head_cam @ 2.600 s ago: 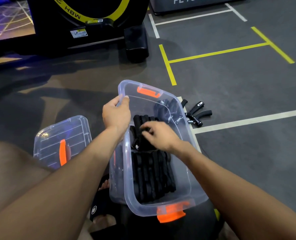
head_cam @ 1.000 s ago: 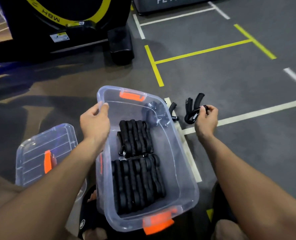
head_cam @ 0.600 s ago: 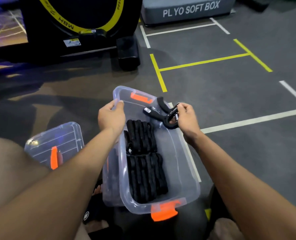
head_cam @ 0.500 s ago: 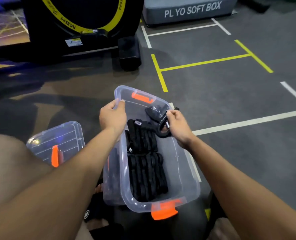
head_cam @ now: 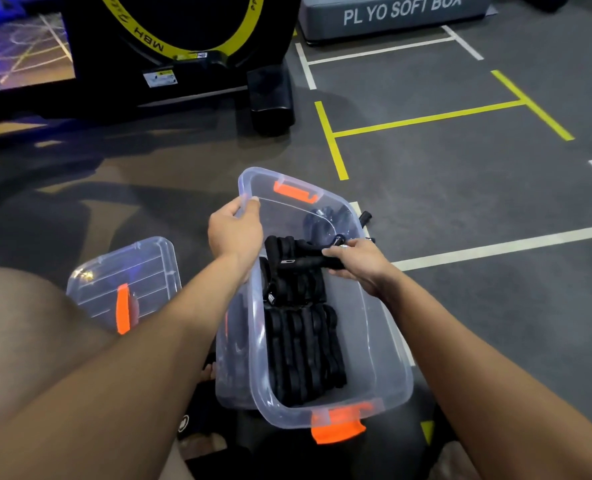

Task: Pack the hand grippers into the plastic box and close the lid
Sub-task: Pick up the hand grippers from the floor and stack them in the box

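Note:
A clear plastic box (head_cam: 384, 358) with orange latches stands open on the floor in front of me. Several black hand grippers (head_cam: 303, 351) lie in rows inside it. My left hand (head_cam: 234, 233) grips the box's far left rim. My right hand (head_cam: 358, 263) holds one black hand gripper (head_cam: 299, 258) at its spring end, low over the rear row inside the box. One more hand gripper (head_cam: 365, 216) lies on the floor just behind the box's right wall, partly hidden. The clear lid (head_cam: 125, 271) with an orange latch lies on the floor to the left.
A black exercise machine (head_cam: 170, 53) with a yellow ring stands at the back left. A grey soft box (head_cam: 394, 15) sits at the back. Yellow and white lines mark the dark floor on the right. My bare knee (head_cam: 28, 323) is at the left.
My right hand picked a hand gripper off the floor at the right, carried it over the box and lowered it onto the rear row. My left hand kept its hold on the rim.

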